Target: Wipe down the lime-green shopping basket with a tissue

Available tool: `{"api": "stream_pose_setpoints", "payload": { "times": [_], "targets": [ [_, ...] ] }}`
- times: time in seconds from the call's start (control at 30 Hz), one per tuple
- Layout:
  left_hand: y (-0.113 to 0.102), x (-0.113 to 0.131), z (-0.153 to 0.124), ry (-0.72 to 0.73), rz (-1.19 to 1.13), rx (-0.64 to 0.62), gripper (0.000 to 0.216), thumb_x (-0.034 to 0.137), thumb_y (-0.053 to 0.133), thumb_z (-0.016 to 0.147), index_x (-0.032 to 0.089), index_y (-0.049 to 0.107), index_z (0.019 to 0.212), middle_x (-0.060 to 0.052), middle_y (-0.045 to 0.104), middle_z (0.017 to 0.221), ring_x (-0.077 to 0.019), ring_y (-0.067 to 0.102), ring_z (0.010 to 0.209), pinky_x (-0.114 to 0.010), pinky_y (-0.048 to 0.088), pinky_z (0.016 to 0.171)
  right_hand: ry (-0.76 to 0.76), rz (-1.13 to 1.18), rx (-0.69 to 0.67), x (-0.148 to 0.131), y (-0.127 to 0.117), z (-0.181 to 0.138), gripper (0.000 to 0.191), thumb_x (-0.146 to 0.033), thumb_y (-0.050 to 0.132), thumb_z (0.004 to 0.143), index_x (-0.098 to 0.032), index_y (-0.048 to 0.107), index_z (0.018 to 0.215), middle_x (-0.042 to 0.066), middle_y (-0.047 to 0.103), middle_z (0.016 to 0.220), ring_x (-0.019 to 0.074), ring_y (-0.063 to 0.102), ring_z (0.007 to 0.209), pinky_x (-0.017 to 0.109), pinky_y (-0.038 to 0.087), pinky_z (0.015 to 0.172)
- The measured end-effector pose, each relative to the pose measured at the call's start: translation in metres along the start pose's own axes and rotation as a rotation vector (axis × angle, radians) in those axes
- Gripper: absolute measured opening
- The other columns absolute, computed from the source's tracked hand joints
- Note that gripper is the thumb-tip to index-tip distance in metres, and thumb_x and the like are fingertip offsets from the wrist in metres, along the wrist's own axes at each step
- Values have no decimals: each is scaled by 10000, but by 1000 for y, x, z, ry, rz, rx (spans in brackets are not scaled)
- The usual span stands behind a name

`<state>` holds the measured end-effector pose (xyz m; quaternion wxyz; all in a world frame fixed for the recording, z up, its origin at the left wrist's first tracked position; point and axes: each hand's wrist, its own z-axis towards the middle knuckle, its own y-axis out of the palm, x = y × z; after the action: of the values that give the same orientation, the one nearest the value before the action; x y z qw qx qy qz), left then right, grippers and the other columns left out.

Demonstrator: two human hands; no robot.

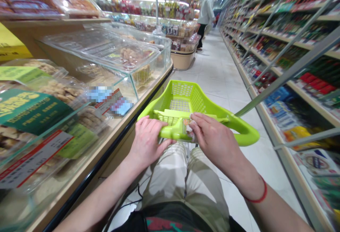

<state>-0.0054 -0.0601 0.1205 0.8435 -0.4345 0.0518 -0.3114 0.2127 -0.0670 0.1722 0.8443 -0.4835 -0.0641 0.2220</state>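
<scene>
A lime-green plastic shopping cart (183, 99) stands in front of me in a shop aisle, its basket empty as far as I can see. My left hand (147, 138) is wrapped round the left part of the cart's handle bar (245, 133). My right hand (212, 140) grips the middle of the same bar, fingers curled over a small label on it. A red band sits on my right wrist.
Clear bins of biscuits (106, 53) with price tags run along a counter on the left. Shelves of packaged goods (292, 47) line the right. A person in a light top (206, 12) stands far down the white-tiled aisle by a round display stand (183, 58).
</scene>
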Motion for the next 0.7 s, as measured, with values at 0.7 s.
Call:
{"api": "stream_pose_setpoints", "payload": {
  "times": [0.7],
  "targets": [
    [-3,-2,0,4,-35,-1,350,454,705,842,213,584,1065,-33,687,929,-239,594,945,-475,376,1038,34,-37,-53,16,-8,-8,320,-251,467,1003,-140,731,1146,118,744,1192,274,723,1090,422,626,900]
  ]
}}
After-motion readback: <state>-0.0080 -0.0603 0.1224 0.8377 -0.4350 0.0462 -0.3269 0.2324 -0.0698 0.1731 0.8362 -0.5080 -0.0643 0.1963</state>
